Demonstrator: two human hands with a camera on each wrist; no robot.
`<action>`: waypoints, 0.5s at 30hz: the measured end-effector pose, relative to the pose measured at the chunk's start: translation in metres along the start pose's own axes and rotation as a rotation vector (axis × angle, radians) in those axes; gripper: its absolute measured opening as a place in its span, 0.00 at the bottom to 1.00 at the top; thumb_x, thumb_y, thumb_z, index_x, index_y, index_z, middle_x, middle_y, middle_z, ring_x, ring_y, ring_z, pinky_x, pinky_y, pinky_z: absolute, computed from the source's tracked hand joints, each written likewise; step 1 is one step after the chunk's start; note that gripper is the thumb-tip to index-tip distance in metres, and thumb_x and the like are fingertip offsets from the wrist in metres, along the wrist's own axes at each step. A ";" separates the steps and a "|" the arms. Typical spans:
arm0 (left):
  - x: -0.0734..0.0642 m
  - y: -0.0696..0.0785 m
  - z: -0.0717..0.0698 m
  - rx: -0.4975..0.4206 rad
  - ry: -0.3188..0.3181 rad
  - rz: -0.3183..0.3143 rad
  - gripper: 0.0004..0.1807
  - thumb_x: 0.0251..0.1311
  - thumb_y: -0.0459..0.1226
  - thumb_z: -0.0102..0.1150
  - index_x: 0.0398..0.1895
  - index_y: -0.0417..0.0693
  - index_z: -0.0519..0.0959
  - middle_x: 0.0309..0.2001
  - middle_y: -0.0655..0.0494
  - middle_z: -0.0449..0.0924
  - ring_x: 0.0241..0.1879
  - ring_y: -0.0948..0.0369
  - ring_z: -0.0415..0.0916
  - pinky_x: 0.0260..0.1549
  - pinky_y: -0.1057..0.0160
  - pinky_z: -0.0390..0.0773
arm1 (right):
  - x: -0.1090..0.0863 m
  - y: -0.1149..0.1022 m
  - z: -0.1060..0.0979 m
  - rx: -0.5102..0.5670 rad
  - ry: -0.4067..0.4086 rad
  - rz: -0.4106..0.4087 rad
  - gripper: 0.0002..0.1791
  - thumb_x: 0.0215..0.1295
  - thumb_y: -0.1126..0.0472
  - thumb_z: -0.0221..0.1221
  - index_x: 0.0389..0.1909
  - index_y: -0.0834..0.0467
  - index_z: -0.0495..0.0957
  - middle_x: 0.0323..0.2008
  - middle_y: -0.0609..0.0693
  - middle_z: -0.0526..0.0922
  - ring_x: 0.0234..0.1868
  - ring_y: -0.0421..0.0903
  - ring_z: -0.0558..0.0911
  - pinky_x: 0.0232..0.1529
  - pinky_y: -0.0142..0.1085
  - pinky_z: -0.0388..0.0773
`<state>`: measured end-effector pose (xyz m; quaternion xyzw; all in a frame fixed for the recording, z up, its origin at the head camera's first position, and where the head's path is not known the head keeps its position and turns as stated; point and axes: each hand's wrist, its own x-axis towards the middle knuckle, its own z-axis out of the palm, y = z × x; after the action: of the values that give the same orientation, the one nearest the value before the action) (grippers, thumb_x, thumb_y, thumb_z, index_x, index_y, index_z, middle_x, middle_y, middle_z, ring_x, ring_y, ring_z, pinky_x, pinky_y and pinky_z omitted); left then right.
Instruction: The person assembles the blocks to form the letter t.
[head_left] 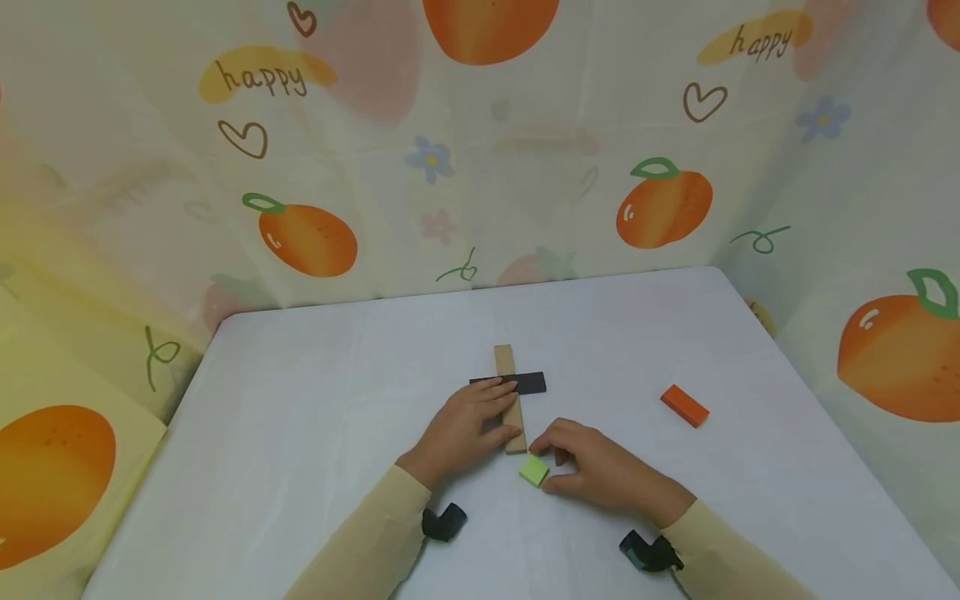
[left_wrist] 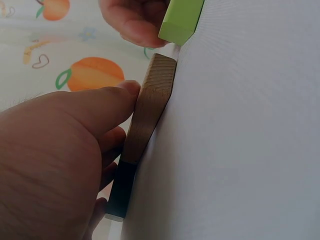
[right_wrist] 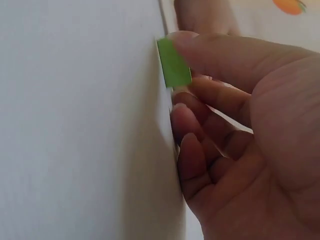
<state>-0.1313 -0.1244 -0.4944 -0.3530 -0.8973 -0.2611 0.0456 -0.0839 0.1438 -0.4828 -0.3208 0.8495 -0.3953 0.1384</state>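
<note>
A light green block point(head_left: 534, 469) lies low over the white table, pinched between the thumb and finger of my right hand point(head_left: 592, 465). Just beyond it is a plain wooden strip point(head_left: 515, 437), with a black block point(head_left: 532, 382) crossing it. My left hand point(head_left: 463, 429) rests its fairly straight fingers on the wood and the black block. In the left wrist view, the left thumb touches the side of the wooden strip point(left_wrist: 150, 105), close to the green block point(left_wrist: 181, 22). Whether the wood is one piece or two under the black block, I cannot tell.
An orange block point(head_left: 685, 406) lies apart on the right side of the white table point(head_left: 337, 375). Behind and beside the table hangs a curtain point(head_left: 525, 192) printed with oranges and hearts. Small black cameras point(head_left: 444, 522) sit at both wrists.
</note>
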 end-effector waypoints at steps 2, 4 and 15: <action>0.000 0.000 0.000 0.005 0.000 0.001 0.32 0.74 0.49 0.71 0.71 0.38 0.81 0.74 0.50 0.76 0.77 0.50 0.68 0.76 0.47 0.66 | -0.001 0.001 0.000 0.001 0.008 -0.003 0.17 0.70 0.61 0.76 0.57 0.50 0.84 0.50 0.40 0.80 0.45 0.40 0.78 0.48 0.36 0.81; 0.000 0.001 0.000 0.005 0.000 0.000 0.32 0.74 0.49 0.71 0.71 0.38 0.81 0.74 0.50 0.76 0.77 0.50 0.68 0.76 0.47 0.66 | -0.002 0.002 0.000 -0.004 0.015 -0.009 0.16 0.70 0.61 0.75 0.56 0.50 0.84 0.50 0.41 0.80 0.44 0.40 0.78 0.48 0.36 0.81; 0.001 0.002 0.000 0.003 0.009 0.003 0.31 0.73 0.48 0.73 0.70 0.37 0.81 0.74 0.49 0.77 0.76 0.49 0.69 0.76 0.48 0.66 | 0.002 0.002 0.006 -0.040 0.054 -0.038 0.13 0.70 0.61 0.75 0.52 0.51 0.86 0.48 0.41 0.79 0.42 0.39 0.76 0.44 0.34 0.80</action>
<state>-0.1307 -0.1231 -0.4936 -0.3532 -0.8969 -0.2614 0.0503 -0.0833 0.1400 -0.4878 -0.3288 0.8545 -0.3892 0.1013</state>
